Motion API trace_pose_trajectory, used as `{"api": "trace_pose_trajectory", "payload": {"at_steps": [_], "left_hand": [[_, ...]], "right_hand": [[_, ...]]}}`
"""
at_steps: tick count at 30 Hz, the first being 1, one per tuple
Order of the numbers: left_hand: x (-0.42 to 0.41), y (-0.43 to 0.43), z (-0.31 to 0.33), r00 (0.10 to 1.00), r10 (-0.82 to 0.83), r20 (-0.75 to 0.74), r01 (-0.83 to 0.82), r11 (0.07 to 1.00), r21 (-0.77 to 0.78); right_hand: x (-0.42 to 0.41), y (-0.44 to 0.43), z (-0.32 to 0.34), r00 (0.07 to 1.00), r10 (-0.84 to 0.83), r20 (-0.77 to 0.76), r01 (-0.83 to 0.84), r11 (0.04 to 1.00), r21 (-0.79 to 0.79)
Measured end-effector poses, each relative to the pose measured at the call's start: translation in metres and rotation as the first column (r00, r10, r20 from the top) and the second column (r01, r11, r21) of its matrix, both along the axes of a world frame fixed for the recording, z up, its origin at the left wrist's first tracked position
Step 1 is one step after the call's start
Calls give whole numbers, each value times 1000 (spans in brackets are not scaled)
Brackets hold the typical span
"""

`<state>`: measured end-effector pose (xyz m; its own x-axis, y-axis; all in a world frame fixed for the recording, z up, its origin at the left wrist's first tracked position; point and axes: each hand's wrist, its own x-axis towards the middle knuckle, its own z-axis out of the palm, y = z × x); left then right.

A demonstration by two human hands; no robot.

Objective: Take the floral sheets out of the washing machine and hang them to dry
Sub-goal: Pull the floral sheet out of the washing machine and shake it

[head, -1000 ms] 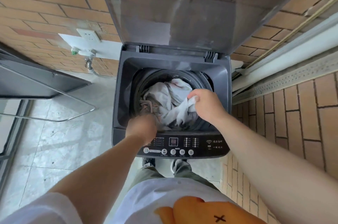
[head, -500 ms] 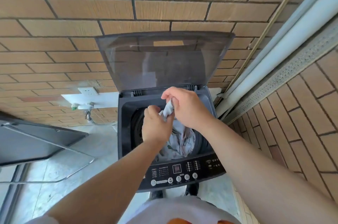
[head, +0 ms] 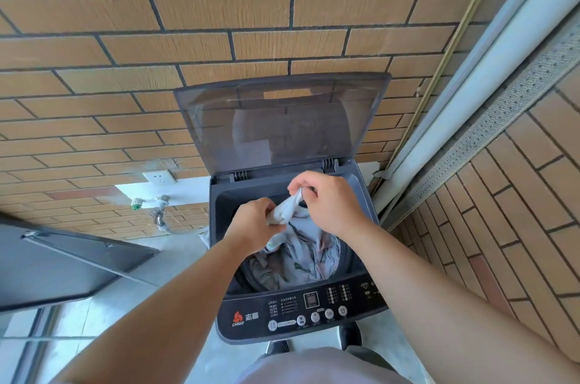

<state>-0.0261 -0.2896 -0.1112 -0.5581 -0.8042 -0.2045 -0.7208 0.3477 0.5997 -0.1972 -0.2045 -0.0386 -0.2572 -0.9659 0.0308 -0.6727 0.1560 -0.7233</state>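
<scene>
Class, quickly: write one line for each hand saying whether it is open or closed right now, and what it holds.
Left hand: closed, gripping the sheet above the washing machine.
Right hand: closed, pinching the same sheet higher up.

Washing machine [head: 251, 317] stands against brick wall [head: 251, 48], lid [head: 279, 126] up at its back. Sheets [head: 307, 252] in its tub. Left hand [head: 254, 223] and right hand [head: 329, 205] above the tub, both gripping sheets. Socket [head: 159, 177] and tap [head: 147, 203] on the wall left of the machine, pipe [head: 492, 76] to its right.
</scene>
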Motion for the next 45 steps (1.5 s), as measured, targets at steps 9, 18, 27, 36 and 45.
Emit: {"api": "trace_pose_trajectory", "payload": {"at_steps": [9, 18, 27, 36, 45], "left_hand": [[5, 27, -15, 982, 64, 177, -81, 992, 94], [-10, 57, 3, 918, 368, 146, -369, 929, -21], [-27, 95, 59, 861, 493, -122, -508, 829, -235], [-27, 122, 76, 872, 453, -183, -487, 773, -407], [-24, 128, 69, 964, 242, -109, -246, 969, -28]], "right_hand": [[-9, 10, 3, 979, 147, 144, -153, 988, 28], [-46, 22, 2, 909, 122, 399, -171, 981, 90], [-45, 29, 7, 807, 48, 588, -204, 958, 202], [-35, 16, 23, 874, -93, 477, -257, 746, 615], [-34, 7, 18, 849, -161, 503, -128, 862, 491]]}}
